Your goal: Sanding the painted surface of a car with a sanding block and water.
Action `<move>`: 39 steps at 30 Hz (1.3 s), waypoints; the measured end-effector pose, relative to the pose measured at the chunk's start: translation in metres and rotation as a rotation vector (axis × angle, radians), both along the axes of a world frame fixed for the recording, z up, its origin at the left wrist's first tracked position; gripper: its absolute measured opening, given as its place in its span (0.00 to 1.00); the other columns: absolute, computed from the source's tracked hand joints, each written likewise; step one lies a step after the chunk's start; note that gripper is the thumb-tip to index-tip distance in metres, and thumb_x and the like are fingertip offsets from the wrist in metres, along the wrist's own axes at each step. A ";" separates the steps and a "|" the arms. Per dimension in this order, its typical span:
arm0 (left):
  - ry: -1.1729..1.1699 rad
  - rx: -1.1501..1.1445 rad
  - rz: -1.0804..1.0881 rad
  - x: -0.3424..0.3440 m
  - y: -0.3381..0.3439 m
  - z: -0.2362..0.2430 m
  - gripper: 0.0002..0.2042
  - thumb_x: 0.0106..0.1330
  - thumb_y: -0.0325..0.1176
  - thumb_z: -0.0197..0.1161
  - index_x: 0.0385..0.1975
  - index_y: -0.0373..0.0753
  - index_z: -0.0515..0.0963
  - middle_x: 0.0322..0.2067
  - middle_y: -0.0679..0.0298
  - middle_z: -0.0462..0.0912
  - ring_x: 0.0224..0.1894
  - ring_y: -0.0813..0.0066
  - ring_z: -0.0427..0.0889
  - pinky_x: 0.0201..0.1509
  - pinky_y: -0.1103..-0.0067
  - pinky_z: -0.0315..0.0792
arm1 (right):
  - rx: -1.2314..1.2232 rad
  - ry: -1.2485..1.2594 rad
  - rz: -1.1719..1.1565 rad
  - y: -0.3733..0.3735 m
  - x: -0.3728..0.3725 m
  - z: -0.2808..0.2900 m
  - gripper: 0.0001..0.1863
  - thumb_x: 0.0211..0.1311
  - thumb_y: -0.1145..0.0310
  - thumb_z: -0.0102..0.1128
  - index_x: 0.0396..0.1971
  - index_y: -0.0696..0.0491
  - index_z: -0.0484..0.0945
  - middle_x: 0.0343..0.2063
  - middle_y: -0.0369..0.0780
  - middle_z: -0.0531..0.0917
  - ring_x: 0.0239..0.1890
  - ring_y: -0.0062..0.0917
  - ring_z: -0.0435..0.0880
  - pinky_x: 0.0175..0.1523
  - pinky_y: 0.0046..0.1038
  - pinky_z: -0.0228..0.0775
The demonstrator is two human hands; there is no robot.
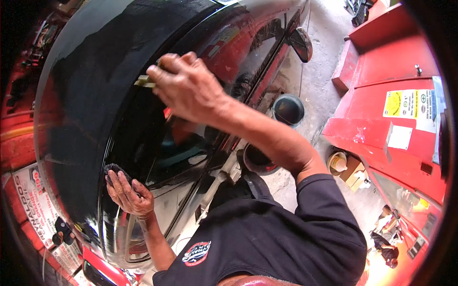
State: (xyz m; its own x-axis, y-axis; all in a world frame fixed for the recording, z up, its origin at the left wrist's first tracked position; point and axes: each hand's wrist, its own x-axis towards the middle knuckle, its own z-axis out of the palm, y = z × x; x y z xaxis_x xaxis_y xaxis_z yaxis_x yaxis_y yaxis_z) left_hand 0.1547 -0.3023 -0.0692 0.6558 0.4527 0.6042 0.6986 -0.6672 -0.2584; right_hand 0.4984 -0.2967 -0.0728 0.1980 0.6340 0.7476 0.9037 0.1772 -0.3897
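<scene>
I lean over a glossy black car, its roof edge and side windows below my hands. My right hand, slightly blurred, is closed on a thin yellowish pad at the top edge of the side window. Whether it is a sponge or another applicator I cannot make out. Lower down, nearer my body, my left hand presses a dark, fuzzy cloth against the car by the same roof edge. Its fingers lie over the cloth and hide part of it.
A side mirror juts from the car. Two dark buckets stand on the concrete floor beside it. Red cabinets line the right, near a cardboard box and a pale funnel-like container. Another person is in the lower right background.
</scene>
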 end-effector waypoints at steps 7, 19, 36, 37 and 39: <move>-0.003 -0.017 -0.014 0.004 0.001 -0.001 0.20 0.82 0.32 0.52 0.67 0.30 0.76 0.68 0.45 0.77 0.68 0.40 0.77 0.72 0.51 0.71 | -0.303 0.282 -0.346 0.015 0.181 -0.005 0.14 0.68 0.65 0.64 0.46 0.56 0.89 0.37 0.55 0.89 0.41 0.53 0.88 0.52 0.51 0.80; 0.001 -0.021 -0.015 0.005 0.000 -0.001 0.20 0.82 0.33 0.52 0.67 0.30 0.76 0.69 0.46 0.77 0.69 0.41 0.77 0.72 0.51 0.70 | -0.247 0.022 -0.407 0.014 0.189 -0.016 0.17 0.70 0.61 0.60 0.47 0.55 0.89 0.38 0.47 0.90 0.44 0.42 0.89 0.57 0.48 0.77; 0.013 -0.012 0.007 -0.002 -0.001 -0.002 0.20 0.82 0.32 0.52 0.67 0.31 0.75 0.69 0.47 0.77 0.70 0.45 0.77 0.73 0.53 0.70 | -0.164 -0.149 -0.104 0.007 0.022 0.004 0.13 0.64 0.63 0.67 0.45 0.51 0.87 0.40 0.39 0.86 0.49 0.33 0.84 0.48 0.40 0.79; 0.014 -0.021 0.010 -0.002 0.000 -0.001 0.20 0.82 0.33 0.53 0.67 0.31 0.75 0.69 0.46 0.77 0.69 0.41 0.77 0.73 0.52 0.70 | -0.104 -0.075 -0.061 -0.001 0.008 0.009 0.14 0.63 0.63 0.68 0.46 0.51 0.87 0.43 0.39 0.85 0.51 0.32 0.83 0.49 0.39 0.77; 0.017 -0.019 0.008 -0.003 -0.001 0.000 0.20 0.82 0.33 0.53 0.67 0.31 0.75 0.68 0.46 0.77 0.69 0.41 0.77 0.72 0.52 0.70 | -0.026 0.004 0.000 0.001 0.025 -0.001 0.16 0.61 0.65 0.70 0.49 0.48 0.86 0.44 0.40 0.86 0.53 0.32 0.84 0.53 0.40 0.77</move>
